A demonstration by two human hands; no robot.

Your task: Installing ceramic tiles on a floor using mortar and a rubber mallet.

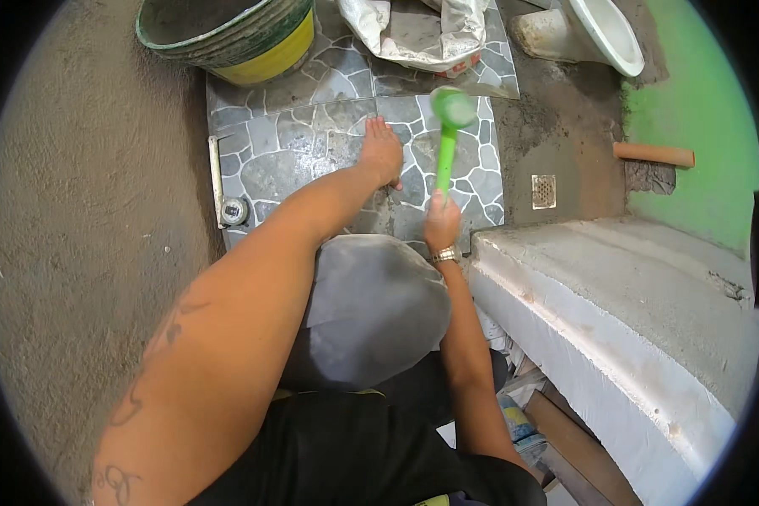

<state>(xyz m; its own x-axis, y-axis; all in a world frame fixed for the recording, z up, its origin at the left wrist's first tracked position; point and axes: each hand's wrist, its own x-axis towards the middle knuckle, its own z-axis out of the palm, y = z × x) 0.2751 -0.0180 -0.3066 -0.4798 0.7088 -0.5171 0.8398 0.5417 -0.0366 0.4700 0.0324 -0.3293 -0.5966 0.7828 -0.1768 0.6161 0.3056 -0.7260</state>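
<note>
Stone-patterned grey floor tiles (pixel 287 152) with white vein lines lie in front of me. My left hand (pixel 383 153) rests on them with its fingers stretched out and close together, holding nothing. Wrapped round the green handle of a rubber mallet (pixel 446 156) is my right hand (pixel 441 223), just right of the left one. The mallet's head points away from me over the tiles and is smeared by motion. I cannot tell whether it touches the tile. A metal watch band circles my right wrist.
A green and yellow bucket (pixel 266 51) stands far left, beside an opened white sack (pixel 422 59). A tape measure (pixel 234 211) lies by the rough left wall. At right are a toilet bowl (pixel 603 34), a floor drain (pixel 544 191), an orange pipe (pixel 654 154) and a concrete ledge (pixel 616 295).
</note>
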